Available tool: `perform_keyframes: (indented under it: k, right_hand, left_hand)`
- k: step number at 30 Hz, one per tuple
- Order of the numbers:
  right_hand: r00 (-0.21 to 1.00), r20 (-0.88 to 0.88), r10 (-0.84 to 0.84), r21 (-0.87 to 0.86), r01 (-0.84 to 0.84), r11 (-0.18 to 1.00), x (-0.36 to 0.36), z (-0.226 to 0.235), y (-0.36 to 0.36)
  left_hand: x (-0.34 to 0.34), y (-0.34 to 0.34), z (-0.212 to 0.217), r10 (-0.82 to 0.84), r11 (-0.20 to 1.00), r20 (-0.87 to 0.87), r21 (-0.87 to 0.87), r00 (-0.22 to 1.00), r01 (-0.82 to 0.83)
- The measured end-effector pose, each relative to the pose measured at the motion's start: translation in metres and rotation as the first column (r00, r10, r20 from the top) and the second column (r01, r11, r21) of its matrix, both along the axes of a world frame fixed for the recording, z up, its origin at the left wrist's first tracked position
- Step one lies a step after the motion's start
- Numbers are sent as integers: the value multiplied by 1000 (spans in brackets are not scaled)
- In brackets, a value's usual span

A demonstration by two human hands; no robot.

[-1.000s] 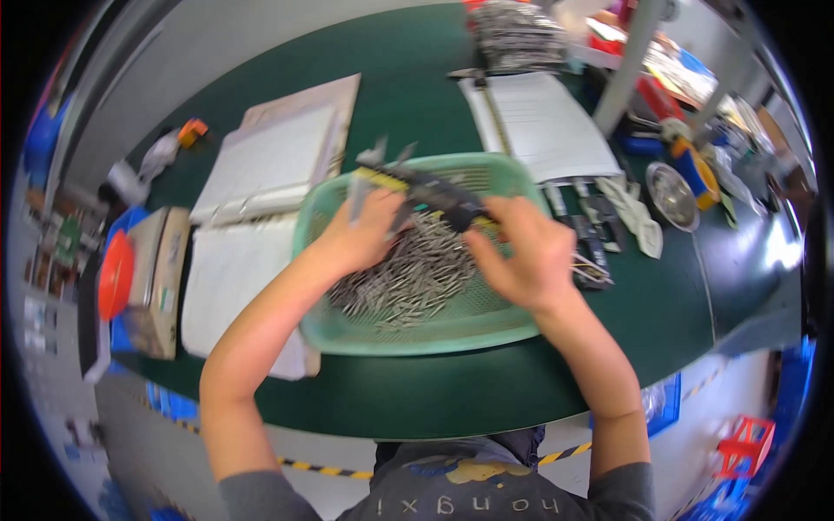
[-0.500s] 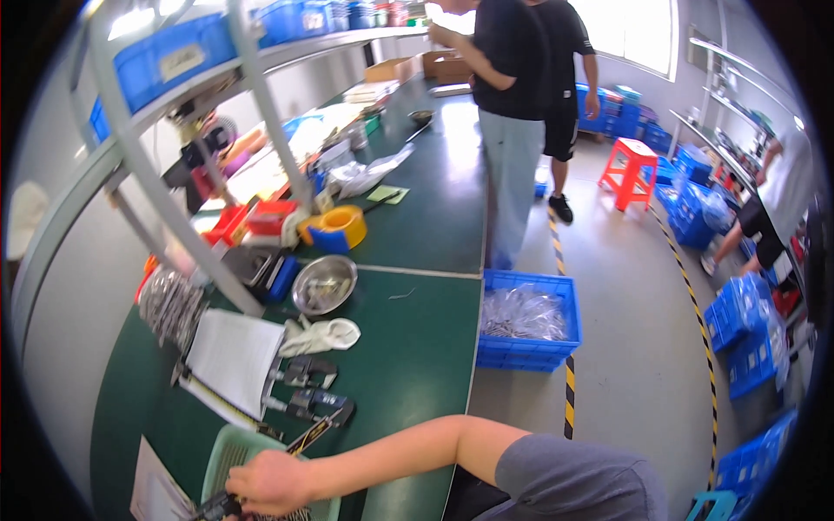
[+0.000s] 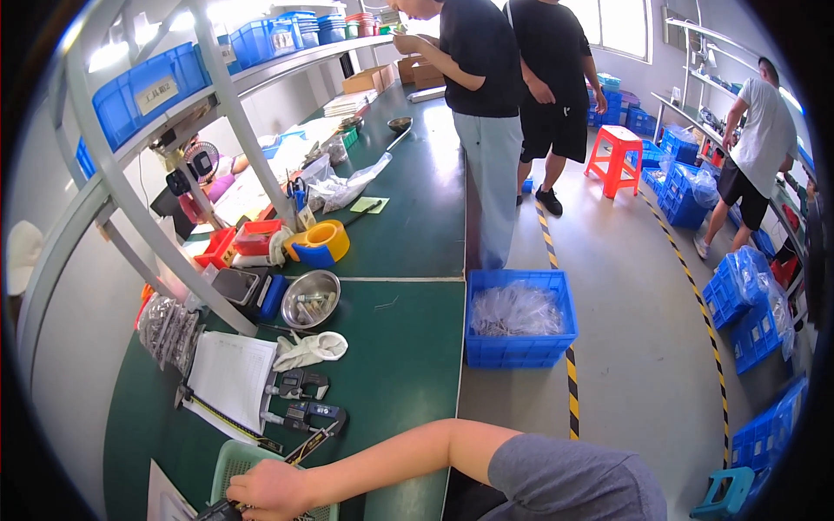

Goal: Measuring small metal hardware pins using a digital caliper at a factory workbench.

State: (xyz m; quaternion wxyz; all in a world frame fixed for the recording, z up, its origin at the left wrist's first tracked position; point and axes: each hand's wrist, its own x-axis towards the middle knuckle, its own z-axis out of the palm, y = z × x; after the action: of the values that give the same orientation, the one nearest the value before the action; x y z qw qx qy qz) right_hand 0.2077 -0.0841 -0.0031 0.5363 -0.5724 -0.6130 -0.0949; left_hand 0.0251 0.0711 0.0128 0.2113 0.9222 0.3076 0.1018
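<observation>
My right hand is closed at the bottom left, above a pale green mesh basket on the green table. It grips a dark caliper, whose yellow-marked beam sticks out past the hand to the upper right. The caliper's black body shows at the lower edge, partly cut off. What lies in the basket is mostly hidden by the hand. Just beyond are two dark micrometers, a second caliper lying over a printed sheet, and a white glove. My left hand is out of view.
A metal bowl with small parts, a yellow tape roll and red bins stand farther up the table. A shelf post rises at left. A blue crate of bagged parts sits beside the table. Two people stand beyond it.
The whole view has shifted slightly and is sharper. My right hand keeps its grip on the caliper over the basket. One standing person shows farther out from behind the other.
</observation>
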Motion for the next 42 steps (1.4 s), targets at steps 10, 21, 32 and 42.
perform_keyframes:
  k: [10,21,32,42]
  right_hand:
    - [999,48,-19,20,18,1000,7,8,-5]
    - [991,127,-35,-54,42,998,2,18,-7]
    - [989,148,-13,-117,30,993,6,15,-19]
    - [977,213,-1,-113,26,993,4,19,-16]
  left_hand:
    - [-49,10,-41,146,945,440,-326,886,6]
    - [-25,-65,-10,412,816,713,-566,568,119]
    - [-21,-76,-11,477,706,766,-626,430,331]
    - [-24,-73,-7,537,609,701,-707,469,358]
